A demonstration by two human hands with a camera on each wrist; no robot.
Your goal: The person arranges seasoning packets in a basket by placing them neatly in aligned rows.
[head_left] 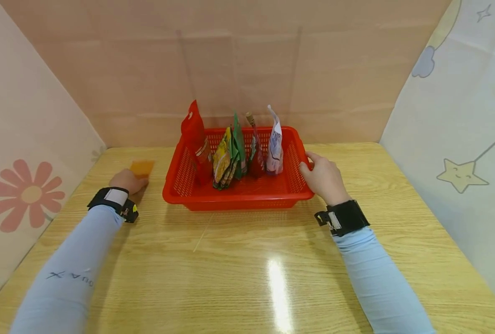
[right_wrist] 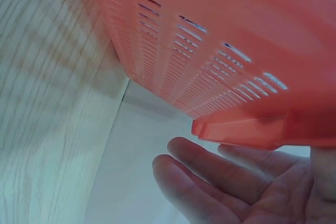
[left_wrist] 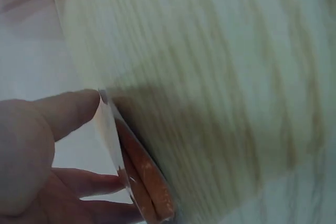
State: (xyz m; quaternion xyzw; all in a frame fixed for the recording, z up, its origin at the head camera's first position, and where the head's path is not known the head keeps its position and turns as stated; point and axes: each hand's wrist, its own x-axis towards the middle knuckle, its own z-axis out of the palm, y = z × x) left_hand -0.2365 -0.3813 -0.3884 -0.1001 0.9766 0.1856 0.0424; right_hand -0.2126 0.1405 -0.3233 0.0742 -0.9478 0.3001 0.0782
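Note:
A red plastic basket (head_left: 239, 204) stands on the wooden table against the back. My right hand (head_left: 326, 181) holds its right rim, the thumb hooked over the edge and the fingers (right_wrist: 210, 169) outside, below the lip in the right wrist view. To the left of the basket, my left hand (head_left: 127, 181) pinches a small flat orange packet (head_left: 142, 168) between thumb and fingers. The left wrist view shows that packet (left_wrist: 144, 177) edge-on, close to the table. Its label cannot be read.
Inside the basket stand a red bag (head_left: 194, 132), a yellow packet (head_left: 221, 160), a green packet (head_left: 239, 146), a corked bottle-shaped item (head_left: 256, 157) and a white-purple bag (head_left: 275, 148). Brown paper (head_left: 239, 60) covers the back; patterned walls flank both sides.

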